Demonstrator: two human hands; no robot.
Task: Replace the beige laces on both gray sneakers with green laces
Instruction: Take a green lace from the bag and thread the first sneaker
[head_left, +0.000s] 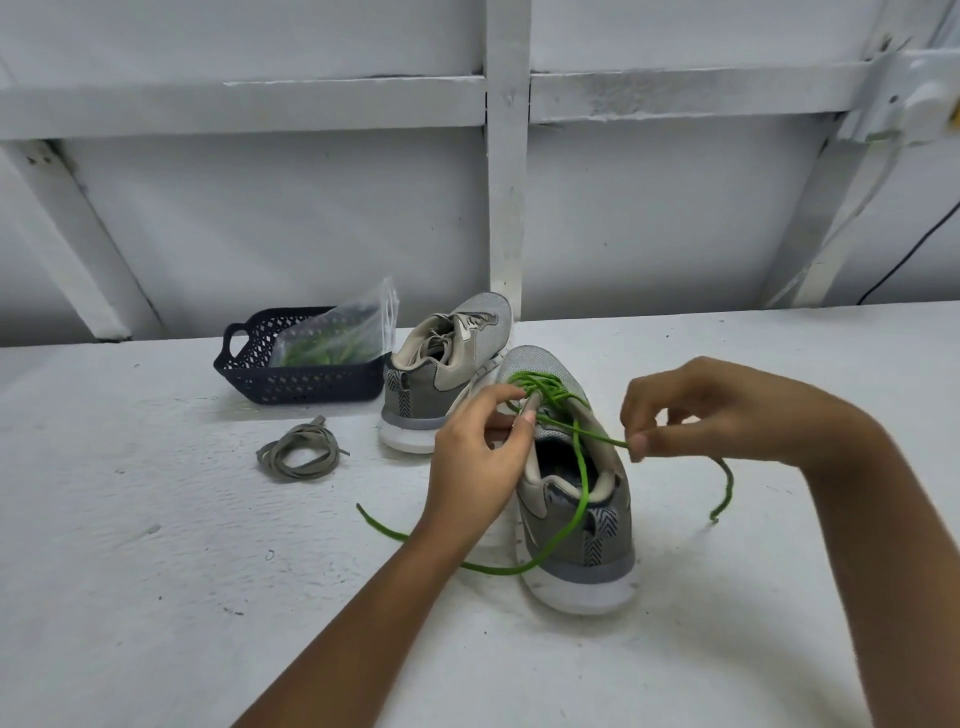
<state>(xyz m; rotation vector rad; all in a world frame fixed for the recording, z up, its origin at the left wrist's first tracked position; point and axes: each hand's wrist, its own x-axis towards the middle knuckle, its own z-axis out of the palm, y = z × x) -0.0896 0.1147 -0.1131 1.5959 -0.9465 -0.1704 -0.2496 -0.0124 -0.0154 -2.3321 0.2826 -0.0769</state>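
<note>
The near gray sneaker (576, 525) stands heel toward me, threaded with a green lace (579, 467). My left hand (478, 457) holds the sneaker's tongue and left eyelet edge between thumb and fingers. My right hand (691, 410) pinches one end of the green lace just right of the shoe; that end trails down to the right. The other end loops over the heel and lies on the table to the left. The second gray sneaker (441, 374) stands behind, with beige laces in it. A removed beige lace (298, 452) lies coiled on the table.
A dark blue plastic basket (291, 382) at the back left holds a clear bag (343, 338) with green laces inside. The white table (156, 597) ends at a white framed wall behind the shoes.
</note>
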